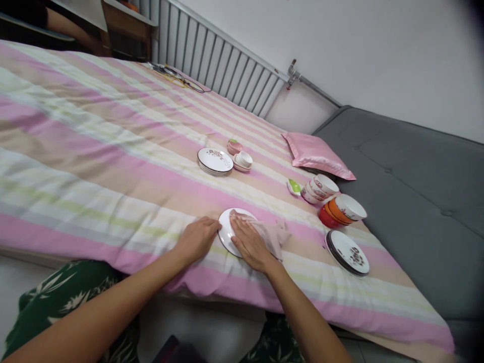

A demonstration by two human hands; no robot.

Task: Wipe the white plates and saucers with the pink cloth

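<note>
A white plate (226, 233) with a dark rim lies on the striped bedspread in front of me. The fingers of my left hand (198, 238) are closed on its left edge. A pale pink cloth (273, 236) partly covers the plate and trails off to its right. Flat on the cloth and plate rests my right hand (247, 241), open, its fingers stretched out. The plate's right part is hidden under this hand and the cloth.
Stacked plates (215, 160) stand beyond, beside small pink bowls (234, 147) and white cups (244, 160). To the right are patterned bowls (319, 189), orange and red bowls (336, 212), a leaf-patterned dish (294, 187) and dark-rimmed plates (347, 252). A pink pillow (317, 154) lies near the grey headboard (408, 201).
</note>
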